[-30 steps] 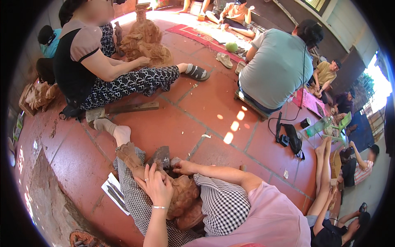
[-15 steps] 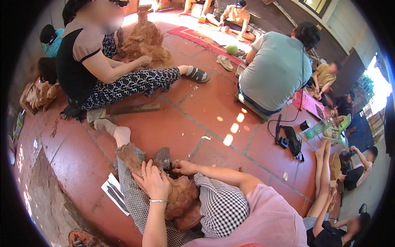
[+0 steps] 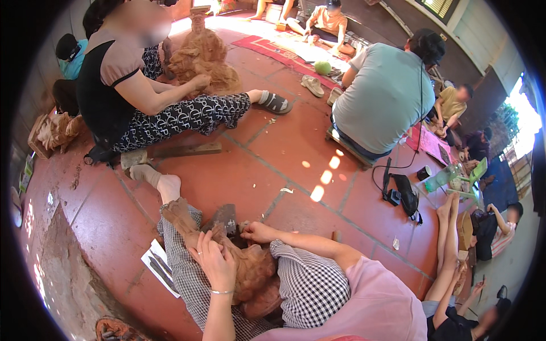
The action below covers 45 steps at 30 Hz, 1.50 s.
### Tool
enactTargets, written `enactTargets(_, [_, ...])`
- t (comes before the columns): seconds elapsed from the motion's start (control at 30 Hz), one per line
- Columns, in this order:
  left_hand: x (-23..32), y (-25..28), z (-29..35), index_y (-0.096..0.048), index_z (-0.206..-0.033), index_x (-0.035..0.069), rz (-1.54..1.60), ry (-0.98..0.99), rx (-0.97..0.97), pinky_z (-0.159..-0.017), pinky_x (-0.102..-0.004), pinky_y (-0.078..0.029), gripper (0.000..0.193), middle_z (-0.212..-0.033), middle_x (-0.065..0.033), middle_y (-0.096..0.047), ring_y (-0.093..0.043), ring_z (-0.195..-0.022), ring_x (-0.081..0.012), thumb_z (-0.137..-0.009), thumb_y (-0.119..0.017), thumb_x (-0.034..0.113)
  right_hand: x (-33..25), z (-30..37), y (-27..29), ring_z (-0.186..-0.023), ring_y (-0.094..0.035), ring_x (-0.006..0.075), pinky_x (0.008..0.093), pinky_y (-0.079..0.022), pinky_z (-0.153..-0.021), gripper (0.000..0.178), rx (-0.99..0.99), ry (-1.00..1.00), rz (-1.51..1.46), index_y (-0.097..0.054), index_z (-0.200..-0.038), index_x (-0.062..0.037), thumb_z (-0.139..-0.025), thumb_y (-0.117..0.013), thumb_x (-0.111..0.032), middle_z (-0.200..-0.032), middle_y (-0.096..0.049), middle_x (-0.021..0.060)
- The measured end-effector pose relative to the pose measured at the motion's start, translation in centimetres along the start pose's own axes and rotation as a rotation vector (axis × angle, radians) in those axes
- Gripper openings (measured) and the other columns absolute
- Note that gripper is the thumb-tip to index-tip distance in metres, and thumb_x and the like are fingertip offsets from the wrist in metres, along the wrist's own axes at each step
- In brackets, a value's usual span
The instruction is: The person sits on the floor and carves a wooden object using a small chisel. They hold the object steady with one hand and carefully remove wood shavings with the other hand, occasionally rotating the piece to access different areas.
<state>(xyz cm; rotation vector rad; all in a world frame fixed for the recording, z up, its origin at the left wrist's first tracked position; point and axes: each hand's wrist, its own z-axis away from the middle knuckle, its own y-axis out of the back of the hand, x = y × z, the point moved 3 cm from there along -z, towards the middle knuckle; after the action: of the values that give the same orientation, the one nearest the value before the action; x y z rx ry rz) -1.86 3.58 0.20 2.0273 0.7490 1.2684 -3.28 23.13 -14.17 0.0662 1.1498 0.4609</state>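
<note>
1. Head view: brown wood carving (image 3: 253, 270) lies in the person's lap, between checkered trouser legs (image 3: 310, 278).
2. Left hand (image 3: 216, 261) rests on carving, fingers loosely bent; cannot tell whether gripping.
3. Right hand (image 3: 257, 232) curled near dark block (image 3: 223, 216); anything grasped is hidden.
4. White sheet (image 3: 161, 268) on tiled floor (image 3: 256, 187), left of left leg.

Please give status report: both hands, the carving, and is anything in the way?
Left hand on brown wood carving; right hand curled by dark block, grip unclear. Carving between checkered trouser legs; right one hides part.
</note>
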Motion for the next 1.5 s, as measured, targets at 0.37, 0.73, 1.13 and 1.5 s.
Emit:
enactTargets(0.37, [-0.5, -0.1, -1.0, -0.053, -0.078, 0.004, -0.038, 0.099, -0.03, -0.111, -0.0707, -0.016, 0.012, -0.126, -0.0132, -0.061, -0.045, -0.133, -0.0334, -0.076, -0.065, 0.005, -0.2, -0.1, 0.1, -0.056, -0.06, 0.0125, 0.0295, -0.05, -0.052, 0.031, -0.037, -0.063, -0.084, -0.065, -0.084, -0.0002, -0.099, -0.058, -0.026, -0.066, -0.065, 0.0051])
enactTargets(0.73, [0.5, 0.8, -0.7, -0.051, -0.072, 0.005, -0.011, 0.105, -0.025, -0.113, -0.0682, -0.016, 0.015, -0.128, -0.012, -0.059, -0.043, -0.135, -0.0332, -0.075, -0.065, 0.003, 0.2, 0.0, 0.3, -0.056, -0.064, 0.0134, 0.0288, -0.052, -0.052, 0.026, -0.041, -0.08, -0.046, -0.065, -0.087, -0.0005, -0.1, -0.057, -0.023, -0.069, -0.068, 0.0069])
enactTargets(1.13, [-0.4, 1.5, 0.1, -0.05, -0.07, 0.007, 0.136, 0.017, -0.002, -0.11, -0.0677, -0.023, 0.024, -0.123, -0.0099, -0.062, -0.048, -0.131, -0.033, -0.075, -0.073, 0.005, 0.8, 0.0, 0.2, -0.058, -0.062, 0.0121, 0.0274, -0.05, -0.052, 0.022, -0.049, -0.112, -0.157, -0.063, -0.089, -0.002, -0.1, -0.057, -0.021, -0.07, -0.067, 0.0054])
enactTargets(1.5, [-1.1, 1.6, 0.9, -0.052, -0.069, 0.01, 0.273, -0.091, -0.102, -0.116, -0.0646, -0.008, 0.027, -0.121, -0.0049, -0.065, -0.046, -0.134, -0.0326, -0.074, -0.077, 0.005, 1.1, 0.0, 0.2, -0.056, -0.058, 0.0098, 0.0259, -0.047, -0.052, 0.022, -0.016, -0.123, -0.159, -0.064, -0.092, -0.0024, -0.1, -0.057, -0.021, -0.07, -0.067, 0.0041])
